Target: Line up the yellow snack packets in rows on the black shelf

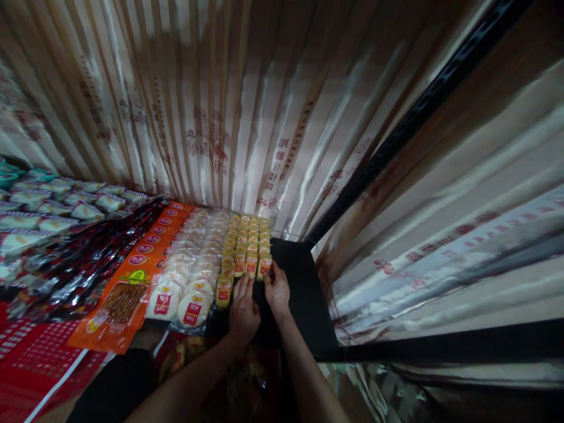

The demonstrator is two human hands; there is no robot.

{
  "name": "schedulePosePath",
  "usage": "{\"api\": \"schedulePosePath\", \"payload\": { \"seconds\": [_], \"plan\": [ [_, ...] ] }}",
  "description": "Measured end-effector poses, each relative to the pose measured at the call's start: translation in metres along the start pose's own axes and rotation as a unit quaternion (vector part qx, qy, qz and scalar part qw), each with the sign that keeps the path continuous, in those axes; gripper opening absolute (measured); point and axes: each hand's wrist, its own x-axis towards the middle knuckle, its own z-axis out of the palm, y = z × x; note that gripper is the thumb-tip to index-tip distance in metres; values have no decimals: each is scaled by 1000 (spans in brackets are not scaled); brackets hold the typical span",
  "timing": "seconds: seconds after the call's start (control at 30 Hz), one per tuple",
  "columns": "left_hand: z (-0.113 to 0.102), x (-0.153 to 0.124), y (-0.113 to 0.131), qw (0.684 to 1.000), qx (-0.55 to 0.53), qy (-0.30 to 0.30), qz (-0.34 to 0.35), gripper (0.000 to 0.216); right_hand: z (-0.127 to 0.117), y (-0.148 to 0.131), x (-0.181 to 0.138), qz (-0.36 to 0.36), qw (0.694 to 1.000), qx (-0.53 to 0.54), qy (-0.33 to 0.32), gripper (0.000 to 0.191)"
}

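Observation:
Small yellow snack packs with red-and-white labels stand in several rows on a black shelf. My right hand grips the front pack of the rightmost row between thumb and fingers. Beside it, my left hand has its fingers stretched forward, the tips at the lower front of the middle packs. Left of my hands, another yellow pack stands nearer the shelf's front edge. Two rows of round white crackers in clear wrappers lie next to it.
Orange snack bags overlap in a row, followed by dark packets and white packets. Pleated printed curtains hang behind and to the right. A black post slants at the shelf corner. A red basket sits below left.

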Motion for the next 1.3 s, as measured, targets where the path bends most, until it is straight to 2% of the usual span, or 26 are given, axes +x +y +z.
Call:
{"api": "schedulePosePath", "payload": {
  "seconds": [0.27,0.73,0.87,1.1,1.3],
  "plan": [
    [1,-2,-1,1000,17,-2,3,61,12,1,1,15,999,28,15,46],
    [-3,2,4,999,25,-13,-22,60,24,-1,-7,-10,996,-70,49,49],
    [-3,2,5,999,26,-9,-24,56,23,-3,-9,-8,997,-42,60,43],
    [-1,3,3,1000,12,1,-21,57,23,-7,-10,36,997,34,55,28],
    [-1,3,3,1000,7,4,-24,57,22,-11,-10,42,997,31,55,25]
  ]
}}
